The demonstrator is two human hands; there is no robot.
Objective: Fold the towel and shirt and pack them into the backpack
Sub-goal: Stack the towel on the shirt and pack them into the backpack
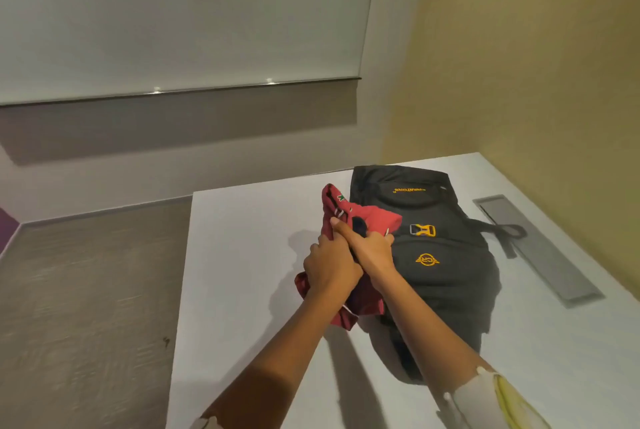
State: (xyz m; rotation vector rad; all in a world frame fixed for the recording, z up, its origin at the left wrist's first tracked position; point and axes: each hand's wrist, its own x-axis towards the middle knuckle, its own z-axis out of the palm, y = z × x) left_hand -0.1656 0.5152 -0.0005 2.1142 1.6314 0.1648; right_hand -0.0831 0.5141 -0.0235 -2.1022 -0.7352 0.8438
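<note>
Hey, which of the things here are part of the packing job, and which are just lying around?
Job: red garment, likely the shirt, gripped by left hand and right hand; black backpack. No towel in view.
Just there: white table; grey recessed panel; window blind.

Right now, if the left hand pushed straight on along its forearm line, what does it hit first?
The left hand would meet the right hand, which touches it; both grip the red shirt. Beyond lies the black backpack, though height above it is unclear.

Bare left hand (329, 266), bare right hand (370, 248); white right sleeve (478, 401) with yellow band, pale left sleeve (202, 424).
</note>
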